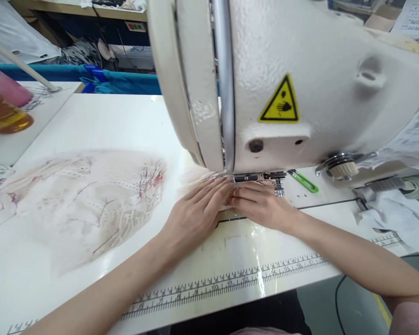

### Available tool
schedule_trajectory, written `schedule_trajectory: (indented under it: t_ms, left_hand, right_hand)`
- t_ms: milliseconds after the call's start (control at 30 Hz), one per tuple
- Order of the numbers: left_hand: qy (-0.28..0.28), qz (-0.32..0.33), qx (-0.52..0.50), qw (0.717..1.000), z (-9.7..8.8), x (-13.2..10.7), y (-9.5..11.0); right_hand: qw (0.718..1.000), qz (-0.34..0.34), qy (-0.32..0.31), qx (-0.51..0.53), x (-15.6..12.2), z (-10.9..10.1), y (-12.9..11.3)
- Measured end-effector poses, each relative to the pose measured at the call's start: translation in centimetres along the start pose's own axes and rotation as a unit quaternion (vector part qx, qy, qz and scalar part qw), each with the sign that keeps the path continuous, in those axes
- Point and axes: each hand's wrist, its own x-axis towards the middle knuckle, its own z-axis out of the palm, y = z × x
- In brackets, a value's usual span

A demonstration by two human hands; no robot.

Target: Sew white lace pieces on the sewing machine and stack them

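Near edge, 6 o'clock: a measuring scale (230, 279) is printed along the desk (118, 121) rim.

- Left hand (195, 211): laid flat, fingers pressed together and extended, tips at the machine's foot. Nothing is pinched.
- Right hand (261, 204): also flat, fingers together, tips touching the left hand's tips just below the presser foot (251, 177).
- Pale fabric piece (192, 177): held down under both sets of fingertips, its edge showing at 11 o'clock from the left hand, right at the foot. The needle itself cannot be made out.
- Step in hand, as judged: the piece is being seated and flattened at the foot. Whether stitching is running cannot be told.
- Next move, as judged: even two-handed pressure is called for, with fingertips clear of the needle line.
- Lace fabric pile (80, 200): spread at 9 o'clock from the hands, well apart.
- Green tool (304, 182): lying at 2 o'clock from the right hand, near the foot.
- Sewing machine head (300, 70): filling 12 to 2 o'clock, with a yellow hand-hazard label (280, 101) on it.
- Far left, 10 o'clock: an amber bottle (3, 116) is seen.
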Motion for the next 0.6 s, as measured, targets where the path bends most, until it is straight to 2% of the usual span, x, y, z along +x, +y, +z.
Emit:
schedule_trajectory:
  t_ms: [100, 167, 367, 600]
  left_hand:
    - [-0.049, 0.005, -0.006, 0.999, 0.4, -0.3, -0.5]
    - [-0.061, 0.009, -0.005, 0.998, 0.5, -0.5, -0.9]
    - [-0.080, 0.016, 0.001, 0.997, 0.4, -0.7, -1.2]
    - [-0.071, 0.022, 0.030, 0.997, 0.3, -0.4, -1.0]
  right_hand:
    - [1.000, 0.009, -0.004, -0.006, -0.1, -0.1, -0.3]
    - [1.000, 0.009, -0.002, -0.008, -0.1, -0.1, -0.5]
    - [1.000, -0.002, -0.002, -0.009, -0.2, -0.1, -0.6]
    - [1.000, -0.007, 0.001, -0.003, -0.3, 0.0, -0.3]
